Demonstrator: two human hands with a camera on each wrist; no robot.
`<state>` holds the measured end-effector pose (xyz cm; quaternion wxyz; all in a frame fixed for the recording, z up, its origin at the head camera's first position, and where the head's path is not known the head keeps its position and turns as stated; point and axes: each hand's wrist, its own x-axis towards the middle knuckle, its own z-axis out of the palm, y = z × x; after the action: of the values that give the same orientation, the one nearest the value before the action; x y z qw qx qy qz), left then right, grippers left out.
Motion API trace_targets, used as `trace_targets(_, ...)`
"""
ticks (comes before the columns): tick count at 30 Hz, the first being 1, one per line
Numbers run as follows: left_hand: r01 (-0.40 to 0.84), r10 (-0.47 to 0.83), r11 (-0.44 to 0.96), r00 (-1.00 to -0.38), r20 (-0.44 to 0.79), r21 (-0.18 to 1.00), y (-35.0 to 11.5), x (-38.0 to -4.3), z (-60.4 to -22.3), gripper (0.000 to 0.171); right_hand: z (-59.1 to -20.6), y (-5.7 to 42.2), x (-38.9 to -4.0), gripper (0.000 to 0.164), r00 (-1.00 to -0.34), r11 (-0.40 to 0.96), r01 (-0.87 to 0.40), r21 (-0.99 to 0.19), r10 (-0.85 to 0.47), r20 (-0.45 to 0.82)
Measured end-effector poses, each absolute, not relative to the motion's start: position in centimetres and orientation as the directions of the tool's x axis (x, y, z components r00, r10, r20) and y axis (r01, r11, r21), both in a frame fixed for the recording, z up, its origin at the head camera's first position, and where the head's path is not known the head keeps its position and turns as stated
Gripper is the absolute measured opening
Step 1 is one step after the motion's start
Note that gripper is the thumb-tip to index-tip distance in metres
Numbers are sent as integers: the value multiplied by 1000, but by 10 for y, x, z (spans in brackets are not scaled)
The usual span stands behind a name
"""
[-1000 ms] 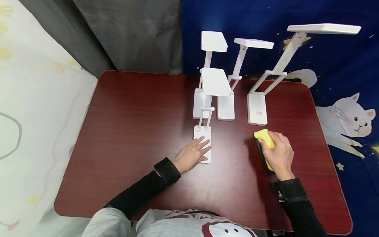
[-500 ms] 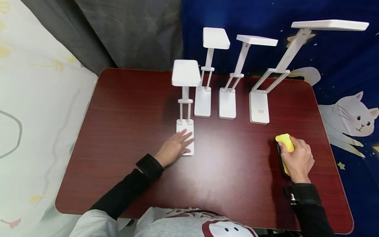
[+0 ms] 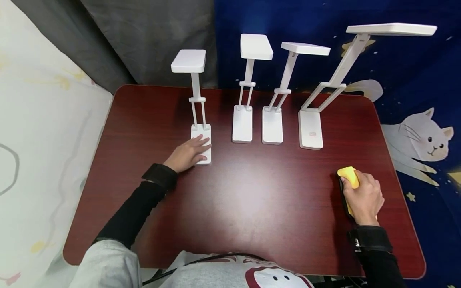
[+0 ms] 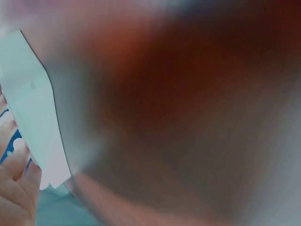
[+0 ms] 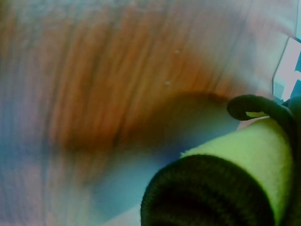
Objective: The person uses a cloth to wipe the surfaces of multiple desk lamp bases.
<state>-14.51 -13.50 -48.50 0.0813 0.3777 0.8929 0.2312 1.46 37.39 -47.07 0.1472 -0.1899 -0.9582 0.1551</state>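
My left hand (image 3: pixel 186 154) lies with spread fingers across the white base of a desk lamp (image 3: pixel 201 132), left of the other lamps. That lamp stands upright, its head raised above the table's back edge. In the left wrist view the lamp's base (image 4: pixel 35 103) shows beside the fingers (image 4: pixel 16 162). Toward the right side of the table, my right hand (image 3: pixel 364 197) grips a yellow cloth with a black side (image 3: pixel 348 176), held against the tabletop. Its yellow face and dark rolled edge (image 5: pixel 207 188) fill the lower right of the right wrist view.
Three more white desk lamps stand along the back: one lamp (image 3: pixel 242 124) nearest the left hand, a middle lamp (image 3: pixel 272 126), and a taller lamp (image 3: pixel 311 130) at right. The reddish-brown table (image 3: pixel 252 224) has rounded corners. A grey curtain (image 3: pixel 155 44) and blue curtain hang behind.
My left hand has slid the lamp leftward and back, away from the row's front. My right hand has moved right across the table with the yellow and black cloth.
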Motion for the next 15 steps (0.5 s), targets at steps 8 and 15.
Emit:
trace_targets(8,593,708,633,-703,-64,497,-137,-191,-484,49,-478,374,18,46,-876,874,326,-360,422,233)
trace_targets(15,576,702,650,-704,-103,495,-131,-216,-481,51,-483,370,16,47,-866,864,345,-366,443,230)
